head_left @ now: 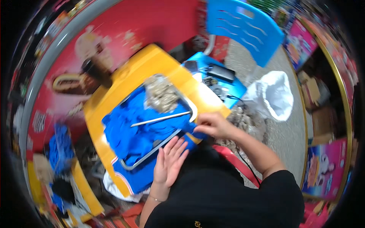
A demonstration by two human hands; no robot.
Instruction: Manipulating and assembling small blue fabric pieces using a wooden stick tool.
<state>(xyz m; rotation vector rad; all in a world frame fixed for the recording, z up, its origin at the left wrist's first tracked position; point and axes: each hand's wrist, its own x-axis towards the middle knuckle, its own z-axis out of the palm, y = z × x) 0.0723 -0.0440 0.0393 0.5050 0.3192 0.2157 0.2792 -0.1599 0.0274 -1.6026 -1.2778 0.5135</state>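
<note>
A metal tray point(192, 108) lies on a yellow table point(133, 74). Blue cloth point(133, 133) fills the tray and spills over its near edge. A heap of grey-brown bits point(161, 95) sits at the tray's far end, and a thin metal rod point(159, 119) lies across the cloth. My left hand point(170, 159) rests flat and open on the tray's near corner, fingers together. My right hand point(213, 124) pinches the blue cloth at the tray's right edge.
A blue plastic chair point(243, 28) stands beyond the table, with a dark phone-like device point(221, 72) on a lower blue surface. A white sack point(273, 95) sits open on the floor at right. Colourful boxes point(323, 167) line the right side; more blue cloth point(60, 148) hangs at left.
</note>
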